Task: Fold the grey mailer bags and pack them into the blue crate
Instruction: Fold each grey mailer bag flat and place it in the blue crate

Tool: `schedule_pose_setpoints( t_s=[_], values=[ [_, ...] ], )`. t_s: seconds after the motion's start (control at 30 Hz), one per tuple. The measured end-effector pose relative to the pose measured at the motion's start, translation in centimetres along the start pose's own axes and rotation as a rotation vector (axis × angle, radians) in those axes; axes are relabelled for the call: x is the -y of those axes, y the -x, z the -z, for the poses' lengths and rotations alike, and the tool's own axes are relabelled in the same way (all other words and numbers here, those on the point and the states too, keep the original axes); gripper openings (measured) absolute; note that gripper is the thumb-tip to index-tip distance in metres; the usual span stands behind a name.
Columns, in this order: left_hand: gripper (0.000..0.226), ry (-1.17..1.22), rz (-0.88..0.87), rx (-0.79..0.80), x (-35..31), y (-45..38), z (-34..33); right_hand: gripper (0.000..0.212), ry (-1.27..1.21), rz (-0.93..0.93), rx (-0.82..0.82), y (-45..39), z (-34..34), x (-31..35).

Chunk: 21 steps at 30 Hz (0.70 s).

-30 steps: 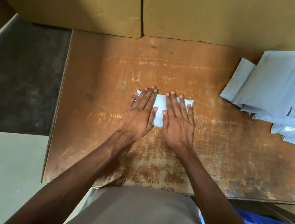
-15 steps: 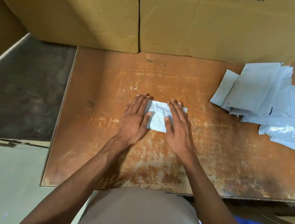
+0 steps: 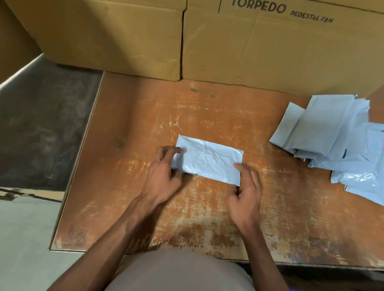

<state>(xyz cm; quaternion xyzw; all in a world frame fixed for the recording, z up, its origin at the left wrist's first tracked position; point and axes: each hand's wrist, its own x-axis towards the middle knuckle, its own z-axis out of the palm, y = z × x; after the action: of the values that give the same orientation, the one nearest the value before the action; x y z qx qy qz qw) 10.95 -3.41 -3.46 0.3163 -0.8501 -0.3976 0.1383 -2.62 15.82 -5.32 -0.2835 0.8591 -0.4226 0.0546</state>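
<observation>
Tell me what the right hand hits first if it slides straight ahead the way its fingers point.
The right hand points up-left at the folded grey mailer bag; its fingertips already sit at the bag's near-right corner, so it likely meets that first, though contact is unclear.

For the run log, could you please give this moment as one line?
folded bag on table | left hand pinches left end | right hand at right end | pile waiting
</observation>
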Motion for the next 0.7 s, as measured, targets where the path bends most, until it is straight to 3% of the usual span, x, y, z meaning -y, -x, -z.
schedule_pose_setpoints(
  t_s=[0.2, 0.37, 0.5, 0.7],
  values=[
    [0.044, 0.098, -0.078, -0.108, -1.3, -0.1, 1.2, 0.032, -0.303, -0.069, -0.108, -0.7, 1.1, 2.0],
    [0.028, 0.206, -0.085, -0.310, -3.5, -0.6, 3.2, 0.046, -0.487, -0.135, -0.139, -1.7, 2.4, 3.8],
    [0.021, 0.185, -0.050, -0.309, -2.9, -2.0, 3.3, 0.046, -0.336, -0.111, -0.173, -2.7, 1.7, 3.4],
    [0.036, -0.238, 0.027, -0.095, 0.9, -2.9, 0.5, 0.048, 0.187, 0.022, -0.018, -2.9, -0.9, 0.9]
  ],
)
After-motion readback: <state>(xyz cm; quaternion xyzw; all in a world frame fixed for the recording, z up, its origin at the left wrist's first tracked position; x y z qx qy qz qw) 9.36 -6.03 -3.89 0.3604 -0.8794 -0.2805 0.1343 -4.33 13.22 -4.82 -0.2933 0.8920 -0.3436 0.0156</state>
